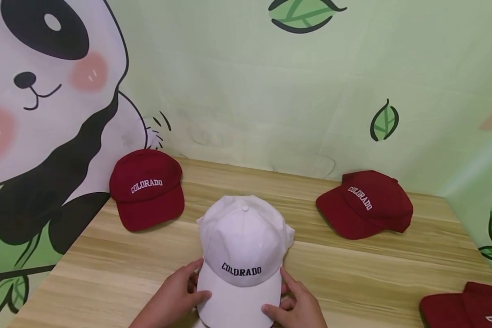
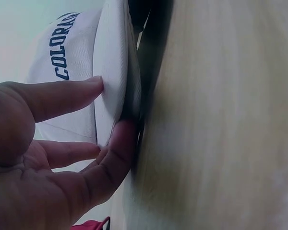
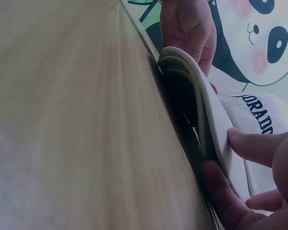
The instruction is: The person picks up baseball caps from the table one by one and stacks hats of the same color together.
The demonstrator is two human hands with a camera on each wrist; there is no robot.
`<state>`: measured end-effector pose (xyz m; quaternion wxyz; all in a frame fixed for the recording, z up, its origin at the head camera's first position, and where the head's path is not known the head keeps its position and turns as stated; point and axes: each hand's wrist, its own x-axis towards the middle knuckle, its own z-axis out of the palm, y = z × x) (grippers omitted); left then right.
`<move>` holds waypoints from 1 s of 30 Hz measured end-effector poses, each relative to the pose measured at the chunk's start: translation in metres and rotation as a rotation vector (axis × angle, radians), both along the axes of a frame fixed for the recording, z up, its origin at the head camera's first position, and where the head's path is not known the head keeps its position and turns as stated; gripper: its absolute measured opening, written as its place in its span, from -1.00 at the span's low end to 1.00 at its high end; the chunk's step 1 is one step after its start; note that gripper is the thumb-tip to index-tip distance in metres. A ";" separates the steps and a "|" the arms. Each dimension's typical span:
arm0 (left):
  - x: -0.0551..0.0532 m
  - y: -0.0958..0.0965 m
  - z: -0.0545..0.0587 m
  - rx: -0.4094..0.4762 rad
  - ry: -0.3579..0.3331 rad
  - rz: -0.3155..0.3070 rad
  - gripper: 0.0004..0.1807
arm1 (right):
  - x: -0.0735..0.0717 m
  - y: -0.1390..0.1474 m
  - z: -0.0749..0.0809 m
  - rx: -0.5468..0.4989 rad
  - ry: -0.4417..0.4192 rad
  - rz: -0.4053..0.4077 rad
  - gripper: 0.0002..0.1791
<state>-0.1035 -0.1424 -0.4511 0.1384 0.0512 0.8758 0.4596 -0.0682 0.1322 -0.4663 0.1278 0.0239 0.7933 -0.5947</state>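
Note:
A white baseball cap [image 1: 242, 237] with dark COLORADO lettering lies at the near middle of the table, its brim toward me. My left hand [image 1: 176, 294] pinches the left edge of the brim, thumb on top and fingers below. On the opposite edge my right hand [image 1: 297, 300] grips the brim [image 3: 216, 120] in the same way. The left wrist view shows the left thumb [image 2: 67, 96] on the brim's upper face and a finger tucked under it. Beneath the brim a second pale edge [image 3: 189, 81] shows, close over the table.
A dark red COLORADO cap [image 1: 147, 191] sits at the table's back left, another red cap [image 1: 365, 205] at the back right. Part of a third red cap [image 1: 463, 305] shows at the near right. Behind the wooden table [image 1: 365, 273] hangs a green panda-print cloth [image 1: 238, 91].

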 end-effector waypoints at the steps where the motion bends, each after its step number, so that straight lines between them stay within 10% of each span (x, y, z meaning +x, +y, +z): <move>1: 0.000 0.000 0.000 -0.008 -0.009 -0.004 -0.17 | 0.000 0.001 0.000 0.012 0.006 0.006 0.12; 30: 0.001 0.002 0.002 -0.033 -0.070 0.070 -0.16 | -0.002 0.005 0.005 0.078 0.037 0.040 0.09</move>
